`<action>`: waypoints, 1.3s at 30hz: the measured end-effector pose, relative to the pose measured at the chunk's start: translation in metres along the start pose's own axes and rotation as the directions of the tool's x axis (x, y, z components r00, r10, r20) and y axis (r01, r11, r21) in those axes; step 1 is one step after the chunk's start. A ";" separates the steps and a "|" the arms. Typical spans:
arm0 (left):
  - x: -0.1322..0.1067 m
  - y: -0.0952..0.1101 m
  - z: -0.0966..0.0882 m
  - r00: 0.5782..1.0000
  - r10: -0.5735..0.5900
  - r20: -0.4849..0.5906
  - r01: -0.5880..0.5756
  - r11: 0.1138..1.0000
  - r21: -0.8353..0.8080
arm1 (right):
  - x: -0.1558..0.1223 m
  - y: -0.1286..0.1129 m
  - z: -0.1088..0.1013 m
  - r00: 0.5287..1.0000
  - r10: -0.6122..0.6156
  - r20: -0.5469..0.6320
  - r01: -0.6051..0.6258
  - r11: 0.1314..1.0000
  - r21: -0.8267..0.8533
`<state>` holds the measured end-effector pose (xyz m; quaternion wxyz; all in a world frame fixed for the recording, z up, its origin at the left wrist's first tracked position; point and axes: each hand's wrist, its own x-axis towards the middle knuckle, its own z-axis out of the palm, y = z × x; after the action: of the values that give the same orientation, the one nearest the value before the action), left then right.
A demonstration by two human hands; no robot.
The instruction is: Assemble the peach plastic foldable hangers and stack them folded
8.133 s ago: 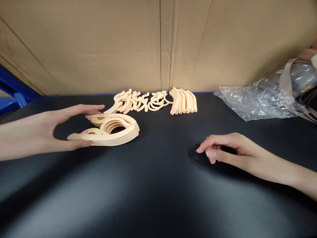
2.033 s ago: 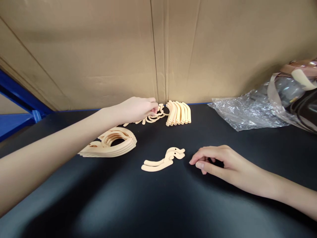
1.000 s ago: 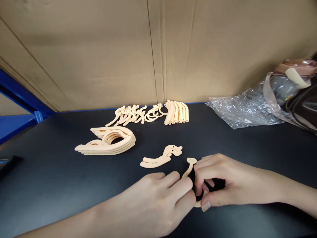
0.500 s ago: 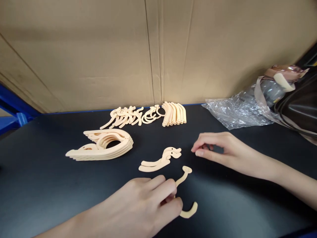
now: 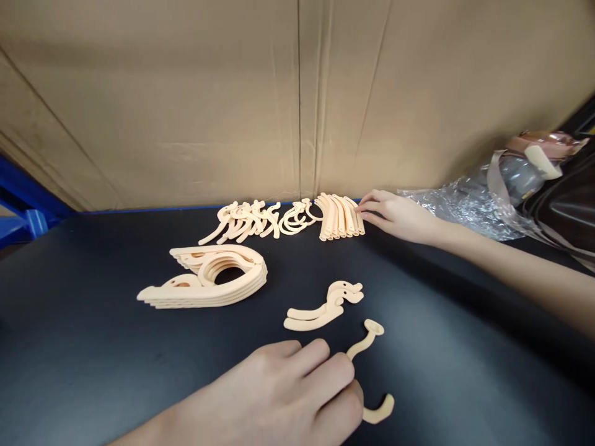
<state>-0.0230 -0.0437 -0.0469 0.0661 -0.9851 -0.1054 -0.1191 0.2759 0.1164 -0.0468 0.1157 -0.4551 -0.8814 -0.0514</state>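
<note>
My left hand (image 5: 288, 396) rests near the front of the black table (image 5: 93, 371), fingers curled and pinching the middle of a thin beige S-shaped hook piece (image 5: 369, 337). Just beyond it lies a small stack of head-shaped curved pieces (image 5: 323, 306). My right hand (image 5: 395, 214) reaches to the back, its fingertips touching the right end of a row of curved beige strips (image 5: 341, 217); I cannot make out whether it grips one. A stack of large horseshoe-shaped pieces (image 5: 209, 279) lies to the left.
More small hook pieces (image 5: 242, 222) and ring pieces (image 5: 297, 218) lie along the back edge, against a cardboard wall (image 5: 297, 99). Crumpled clear plastic (image 5: 465, 201) and a dark bag with a bottle (image 5: 548, 173) sit at the right. A blue frame (image 5: 23, 210) shows at the left.
My right hand let go near the hook piece and travelled back to the row of curved strips. My left hand stays on the hook piece, which shifted slightly.
</note>
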 end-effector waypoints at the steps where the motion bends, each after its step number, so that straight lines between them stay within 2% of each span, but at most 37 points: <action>1: 0.000 0.000 0.000 1.000 -0.013 -0.009 0.012 1.000 -0.011 | 0.002 0.000 0.001 1.000 -0.003 -0.010 0.003 1.000 0.002; 6: 0.000 0.000 -0.002 0.996 -0.087 0.001 0.086 0.991 -0.107 | 0.003 -0.008 0.001 0.998 -0.018 -0.058 0.018 1.000 0.004; 12: -0.002 -0.001 0.004 0.996 -0.090 -0.007 0.087 0.983 -0.161 | 0.003 -0.016 0.001 0.997 -0.028 -0.069 0.029 0.999 0.015; 22: -0.002 0.000 0.000 0.986 -0.160 -0.046 0.147 0.966 -0.213 | -0.001 -0.009 0.004 0.996 0.067 -0.054 -0.066 0.998 0.023; 25: -0.003 -0.001 0.003 0.981 -0.161 -0.106 0.137 0.969 -0.207 | -0.002 -0.006 0.003 0.989 0.135 -0.053 -0.134 0.991 0.009; 30: -0.003 -0.003 0.009 0.943 -0.266 -0.199 0.226 0.953 -0.201 | 0.002 0.002 0.006 0.945 0.323 -0.055 -0.324 0.946 -0.019; 35: -0.005 -0.004 0.013 0.929 -0.287 -0.234 0.248 0.952 -0.180 | 0.008 0.015 0.012 0.877 0.481 0.012 -0.481 0.877 0.009; 39: -0.004 -0.006 0.014 0.901 -0.322 -0.291 0.284 0.945 -0.163 | 0.008 0.022 0.008 0.826 0.563 0.015 -0.563 0.826 0.027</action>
<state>-0.0247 -0.0365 -0.0608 0.0049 -0.9272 -0.2384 -0.2890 0.2881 0.1366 -0.0526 0.1299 -0.6930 -0.7092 -0.0002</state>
